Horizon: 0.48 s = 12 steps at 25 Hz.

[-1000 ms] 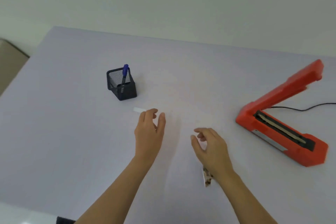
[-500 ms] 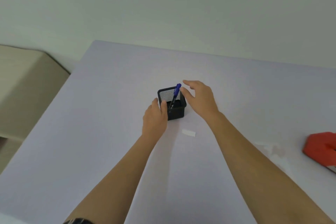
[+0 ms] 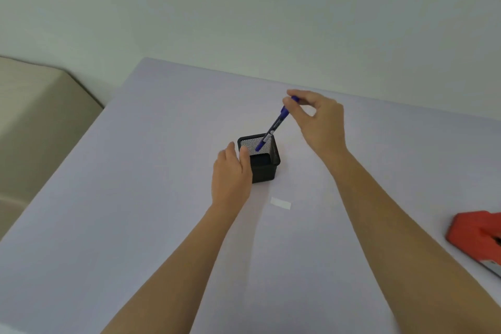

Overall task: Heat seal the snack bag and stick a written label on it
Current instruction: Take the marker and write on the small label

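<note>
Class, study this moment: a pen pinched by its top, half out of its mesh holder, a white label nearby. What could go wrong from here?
1. The right hand pinches the pen only at its top end; it could slip and drop.
2. The tilted pen's lower end sits inside the mesh holder and may catch the rim, tipping it, though the left hand steadies it.
3. The right forearm could brush the loose label away.

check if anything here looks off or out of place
Nothing stands out. The pen holder stands upright with the left hand resting against it. The right hand pinches the blue pen, tilted over the holder, and the white label lies flat nearby. The red sealer is cut off at the right edge.
</note>
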Tool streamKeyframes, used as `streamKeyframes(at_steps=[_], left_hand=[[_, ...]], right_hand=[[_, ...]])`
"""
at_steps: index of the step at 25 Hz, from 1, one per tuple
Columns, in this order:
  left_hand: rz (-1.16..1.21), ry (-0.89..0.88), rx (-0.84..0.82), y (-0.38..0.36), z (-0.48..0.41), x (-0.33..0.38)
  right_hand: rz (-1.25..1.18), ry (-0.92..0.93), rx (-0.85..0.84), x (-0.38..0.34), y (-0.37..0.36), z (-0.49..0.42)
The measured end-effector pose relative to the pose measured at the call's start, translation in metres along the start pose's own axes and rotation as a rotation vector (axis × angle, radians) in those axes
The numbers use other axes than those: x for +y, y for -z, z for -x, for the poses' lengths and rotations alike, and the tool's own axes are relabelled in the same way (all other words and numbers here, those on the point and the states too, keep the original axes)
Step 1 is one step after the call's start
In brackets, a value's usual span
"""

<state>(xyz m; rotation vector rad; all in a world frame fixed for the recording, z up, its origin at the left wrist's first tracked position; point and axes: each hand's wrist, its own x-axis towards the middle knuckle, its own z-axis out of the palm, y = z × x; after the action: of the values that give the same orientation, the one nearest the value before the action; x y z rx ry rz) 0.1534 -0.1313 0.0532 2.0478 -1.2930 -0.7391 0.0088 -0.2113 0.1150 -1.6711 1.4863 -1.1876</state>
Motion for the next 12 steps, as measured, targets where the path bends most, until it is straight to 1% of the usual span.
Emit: streamKeyframes(at_steps=[1,2,3,4,5,6,12], left_hand=[[0.028,-0.094,0.038,0.006,0.003,0.007],[0.064,-0.197,0.031,0.012,0.007,0.016],[0.107,-0.276,-0.011,0.016,0.014,0.027],[0.155,-0.314,-0.069,0.019,0.022,0.04],[0.213,-0.318,-0.123,0.019,0.031,0.052],[0.259,-0.321,-0.143,0.017,0.037,0.062],[0.302,-0.376,0.002,-0.008,0.075,0.107]], right_hand=[[-0.025,0.01,0.041,-0.009,0.014,-0.003],[-0.055,0.015,0.076,-0.017,0.029,-0.004],[-0.083,0.016,0.104,-0.023,0.043,-0.004],[-0.108,0.017,0.125,-0.027,0.057,-0.004],[-0.124,0.016,0.139,-0.03,0.069,-0.002],[-0.141,0.011,0.146,-0.031,0.08,0.0],[-0.253,-0.079,0.212,-0.027,0.136,0.021]])
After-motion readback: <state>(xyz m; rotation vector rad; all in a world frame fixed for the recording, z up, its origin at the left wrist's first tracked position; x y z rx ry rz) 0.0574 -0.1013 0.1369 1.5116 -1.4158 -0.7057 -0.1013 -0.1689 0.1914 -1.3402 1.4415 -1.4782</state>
